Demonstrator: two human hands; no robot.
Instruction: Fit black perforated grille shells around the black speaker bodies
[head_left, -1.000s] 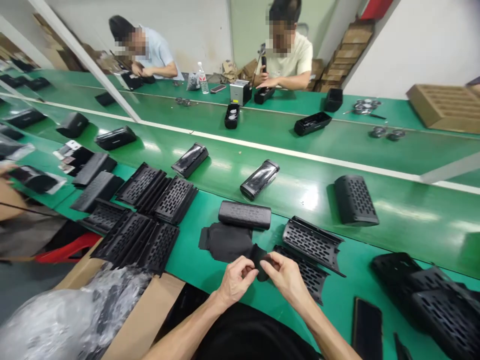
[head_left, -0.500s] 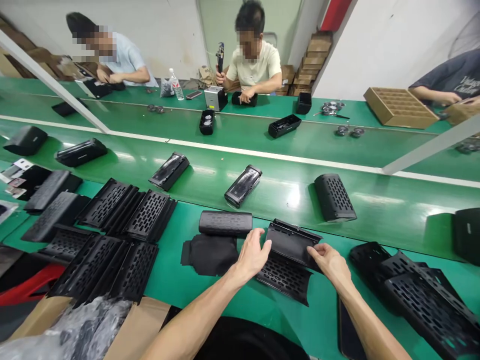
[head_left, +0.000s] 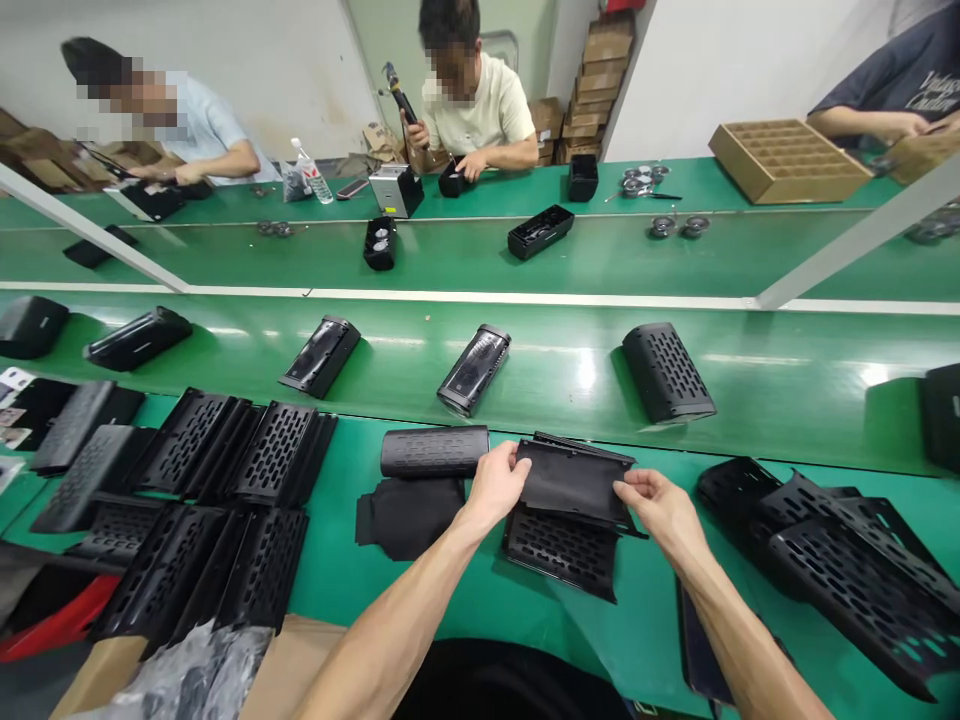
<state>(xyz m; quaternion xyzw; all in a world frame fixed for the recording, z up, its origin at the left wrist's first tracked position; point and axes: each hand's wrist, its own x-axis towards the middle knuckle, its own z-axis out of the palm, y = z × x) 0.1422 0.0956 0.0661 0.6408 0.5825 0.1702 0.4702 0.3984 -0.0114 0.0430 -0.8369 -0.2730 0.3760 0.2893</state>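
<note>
A curved black grille panel [head_left: 574, 482], its plain dark inner face turned up, is held between my hands in the head view. My left hand [head_left: 496, 488] pinches its left edge, and my right hand [head_left: 660, 508] has thumb and fingers closed on the right edge. Just beneath it a slotted black grille panel [head_left: 561, 552] lies on the green bench, partly covered. Left of my left hand is a flat black sheet [head_left: 412, 518] with notched corners. Behind that sheet lies a rounded black speaker shell [head_left: 433, 452].
Stacked grille panels [head_left: 270, 455] stand at left, more grille panels [head_left: 840, 570] at right. A dark phone [head_left: 701, 645] lies by my right forearm. Black speakers [head_left: 474, 370] sit on the green conveyor [head_left: 555, 375]. Across it, co-workers [head_left: 480, 110] handle parts near a compartmented cardboard box [head_left: 787, 165].
The held panel has come up slightly and tilted toward me. My left fingers have closed on its left edge. The camera view has shifted a little.
</note>
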